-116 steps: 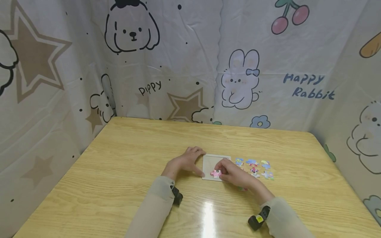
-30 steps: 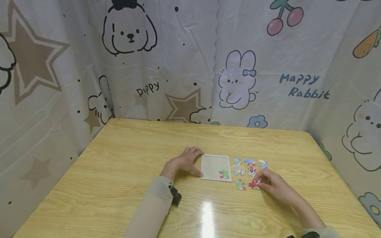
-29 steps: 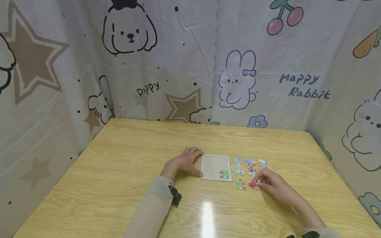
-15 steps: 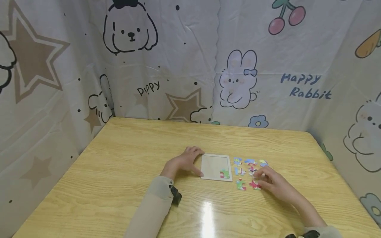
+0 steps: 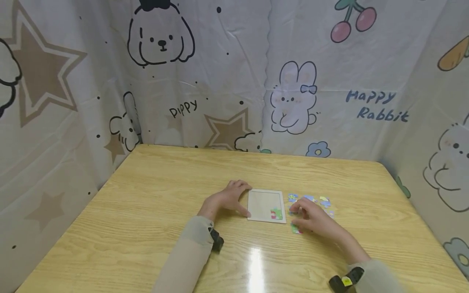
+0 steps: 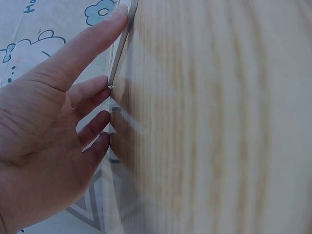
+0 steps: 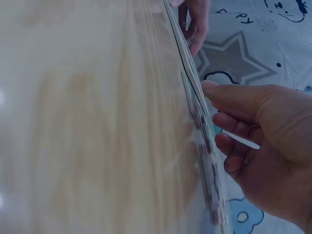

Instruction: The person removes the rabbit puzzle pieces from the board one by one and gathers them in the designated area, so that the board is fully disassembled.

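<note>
My left hand (image 5: 229, 200) lies at the left side of a pale square puzzle tray (image 5: 261, 201), thumb and forefinger touching its two left corners. The left wrist view shows the thumb on the tray's edge (image 6: 121, 48), fingers lightly bent. One green and red puzzle piece (image 5: 277, 213) sits in the tray's near right corner. Just right of the tray, my right hand (image 5: 315, 217) hovers over the loose pieces, thumb and forefinger apart, with nothing visible between them. Beneath its thumb shows a green puzzle piece (image 5: 296, 229); the hand hides several others.
A blue flower piece (image 5: 292, 197) and a rainbow piece (image 5: 325, 201) lie behind the right hand. The wooden table (image 5: 176, 183) reaches back to a printed curtain (image 5: 234, 73). Each forearm wears a dark wrist camera (image 5: 216, 240).
Earlier the right hand held a pink piece over the tray; a green and red piece later lay in its corner. The right hand has since moved left from the red piece. The left hand stayed.
</note>
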{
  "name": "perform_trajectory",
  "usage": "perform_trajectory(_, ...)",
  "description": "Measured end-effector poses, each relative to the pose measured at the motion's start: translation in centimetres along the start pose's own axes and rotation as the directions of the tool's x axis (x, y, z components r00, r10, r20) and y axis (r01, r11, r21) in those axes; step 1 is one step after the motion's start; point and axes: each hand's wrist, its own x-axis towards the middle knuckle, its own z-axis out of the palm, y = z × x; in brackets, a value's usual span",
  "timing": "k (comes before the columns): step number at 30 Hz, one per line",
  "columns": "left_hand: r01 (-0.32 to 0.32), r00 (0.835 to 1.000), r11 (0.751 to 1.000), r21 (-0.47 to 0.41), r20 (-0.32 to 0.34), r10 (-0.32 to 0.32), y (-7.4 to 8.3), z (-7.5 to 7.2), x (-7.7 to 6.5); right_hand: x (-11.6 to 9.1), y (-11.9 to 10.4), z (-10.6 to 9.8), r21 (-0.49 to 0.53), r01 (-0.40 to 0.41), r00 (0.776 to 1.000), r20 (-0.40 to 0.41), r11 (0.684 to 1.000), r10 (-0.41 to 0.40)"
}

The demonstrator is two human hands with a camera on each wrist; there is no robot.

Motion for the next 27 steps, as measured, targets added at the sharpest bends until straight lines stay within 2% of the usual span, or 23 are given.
perform_trajectory(6,-0.005,1.0,1.0,-0.003,0.0,0.005,-0.1,0.1,0.0,1.8,-0.5,1.1,0.0,-0.054,0.998,0.038,0.999,0.054)
perform_trajectory(12,-0.007,1.0,1.0,0.004,-0.001,0.007,-0.2,0.1,0.0,3.0,-0.9,1.7,-0.001,-0.07,0.996,0.055,0.998,0.07)
perform_trajectory(20,0.009,1.0,1.0,0.005,-0.006,-0.009,-0.1,0.1,0.1,3.6,-1.4,1.6,0.017,-0.079,0.992,0.1,0.997,0.077)
perform_trajectory(27,0.021,1.0,1.0,0.012,-0.001,-0.021,0.0,0.2,0.1,3.6,-1.9,1.7,0.042,-0.127,0.989,0.085,0.991,0.123)
